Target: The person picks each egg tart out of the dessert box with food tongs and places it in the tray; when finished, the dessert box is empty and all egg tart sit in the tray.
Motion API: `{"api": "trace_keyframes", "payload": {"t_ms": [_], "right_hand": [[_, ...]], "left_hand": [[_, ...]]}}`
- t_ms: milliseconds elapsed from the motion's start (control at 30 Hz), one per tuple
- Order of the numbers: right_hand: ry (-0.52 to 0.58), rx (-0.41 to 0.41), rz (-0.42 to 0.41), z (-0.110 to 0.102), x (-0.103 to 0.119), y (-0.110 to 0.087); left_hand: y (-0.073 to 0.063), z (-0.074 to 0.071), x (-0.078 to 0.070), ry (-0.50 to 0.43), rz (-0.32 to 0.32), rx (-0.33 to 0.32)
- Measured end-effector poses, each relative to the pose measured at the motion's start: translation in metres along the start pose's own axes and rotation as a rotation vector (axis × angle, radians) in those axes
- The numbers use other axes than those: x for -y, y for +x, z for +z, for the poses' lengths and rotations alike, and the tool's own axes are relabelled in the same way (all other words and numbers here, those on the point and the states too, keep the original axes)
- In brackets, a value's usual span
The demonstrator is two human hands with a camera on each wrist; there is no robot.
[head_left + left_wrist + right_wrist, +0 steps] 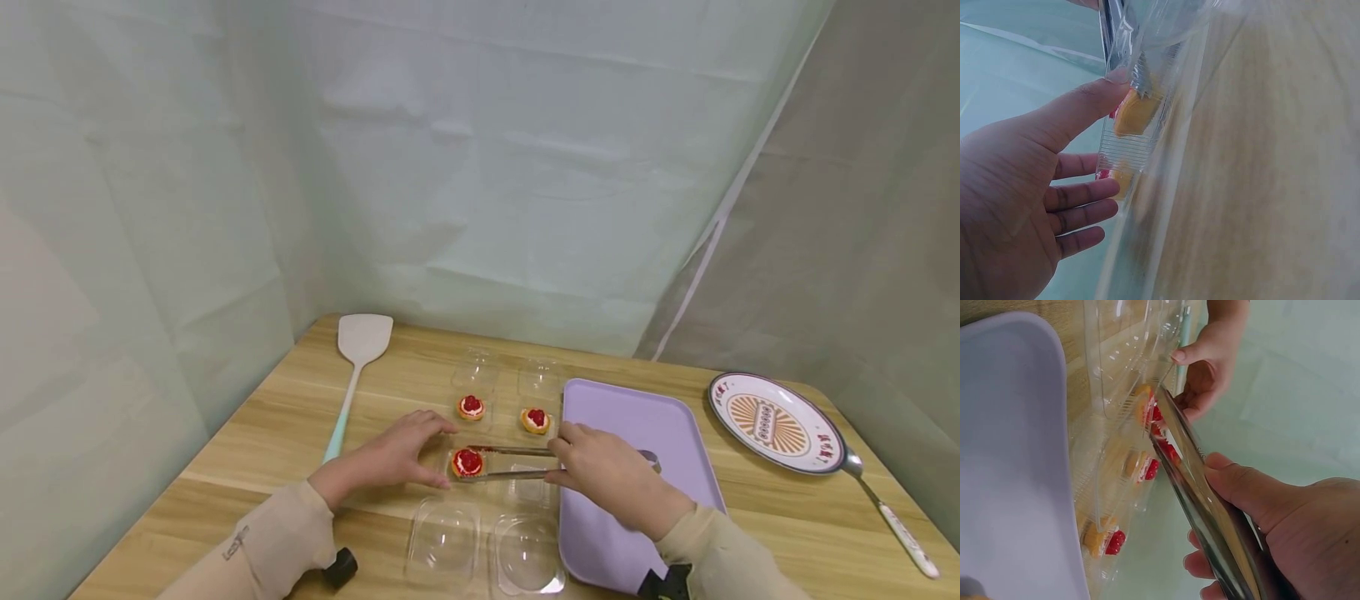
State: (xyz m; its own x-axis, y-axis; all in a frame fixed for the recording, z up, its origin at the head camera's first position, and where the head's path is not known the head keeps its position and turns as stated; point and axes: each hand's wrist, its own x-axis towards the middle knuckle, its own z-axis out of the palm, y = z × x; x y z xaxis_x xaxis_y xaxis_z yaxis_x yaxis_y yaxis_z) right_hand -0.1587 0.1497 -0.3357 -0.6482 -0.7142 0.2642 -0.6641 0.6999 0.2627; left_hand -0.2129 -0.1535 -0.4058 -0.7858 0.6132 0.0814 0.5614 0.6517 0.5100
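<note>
My right hand grips a pair of metal tongs. The tong tips stand on either side of a fruit tart with red topping and white cream, which sits in a clear plastic box. Thumb and fingers of my left hand are spread at the left of that box; in the left wrist view the thumb touches the clear plastic. Two more tarts, a left one and a right one, lie in open clear boxes behind. Another clear box base is beside the tongs, partly hidden.
A lilac tray lies under my right forearm; an orange-brown item shows at its edge. Clear lids spread toward me. A white turner lies left. A patterned plate and a spoon-like utensil are right.
</note>
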Motion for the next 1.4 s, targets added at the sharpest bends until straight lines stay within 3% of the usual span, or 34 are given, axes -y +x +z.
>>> {"api": "trace_keyframes", "payload": {"t_ms": [267, 533, 1000, 1200, 1400], "right_hand": [[0.015, -0.017, -0.001, -0.006, -0.002, -0.003], [-0.015, -0.108, -0.023, -0.02, -0.009, -0.009], [-0.06, -0.202, 0.012, -0.042, -0.022, -0.031], [-0.076, -0.193, 0.063, -0.048, -0.029, -0.043], [-0.086, -0.22, 0.035, -0.053, -0.036, -0.053]], "left_hand": [[0.001, 0.0, 0.0, 0.017, -0.005, -0.004], [0.0, 0.0, -0.001, 0.007, 0.002, -0.004], [0.001, 0.001, 0.0, 0.024, 0.006, -0.007], [0.002, 0.002, 0.002, 0.036, 0.018, -0.01], [0.001, 0.001, 0.002, 0.031, 0.019, -0.012]]}}
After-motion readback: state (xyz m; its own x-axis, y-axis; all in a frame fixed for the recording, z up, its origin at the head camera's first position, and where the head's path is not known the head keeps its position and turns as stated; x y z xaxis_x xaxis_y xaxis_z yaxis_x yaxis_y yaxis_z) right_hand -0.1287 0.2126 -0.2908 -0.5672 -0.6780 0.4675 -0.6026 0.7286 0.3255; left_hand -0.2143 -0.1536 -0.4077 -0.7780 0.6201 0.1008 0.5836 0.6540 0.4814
